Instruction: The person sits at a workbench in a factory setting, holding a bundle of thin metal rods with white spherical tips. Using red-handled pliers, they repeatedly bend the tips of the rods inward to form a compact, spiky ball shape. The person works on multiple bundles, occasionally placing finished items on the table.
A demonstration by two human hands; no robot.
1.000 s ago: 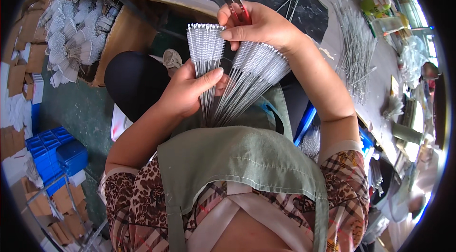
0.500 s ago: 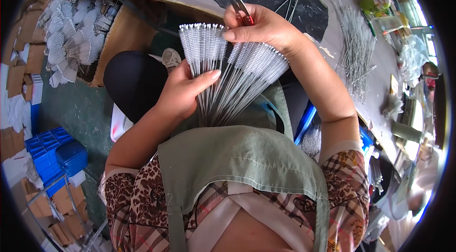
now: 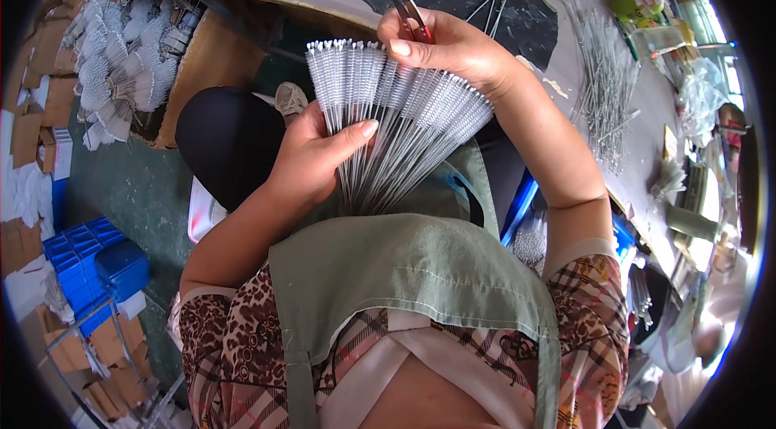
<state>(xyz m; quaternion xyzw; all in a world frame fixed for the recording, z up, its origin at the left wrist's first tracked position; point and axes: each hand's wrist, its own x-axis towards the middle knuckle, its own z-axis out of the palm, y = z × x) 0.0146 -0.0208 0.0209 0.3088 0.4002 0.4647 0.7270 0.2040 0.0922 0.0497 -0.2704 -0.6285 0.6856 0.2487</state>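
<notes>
A fan of thin brushes [image 3: 428, 105] is held in front of the person, over the lap, just above the top of the green apron [image 3: 412, 267]. Each one has a silvery-white bristle head and a bare, twisted grey wire stem. The heads spread wide along the upper edge, tipped with small pale dots, and the stems draw together toward the bottom. The heads at the left stand nearly straight, while those at the right lean well over and sit a little lower.

The left hand [image 3: 311, 150] is closed around the stems at the left side, thumb laid across the front and the other fingers mostly hidden behind. The right hand [image 3: 449, 45] is curled around a red-handled tool [image 3: 420, 31], its two metal points sticking upward, slightly apart. That thumb lies by the brush tips; I can't tell whether it touches them.
</notes>
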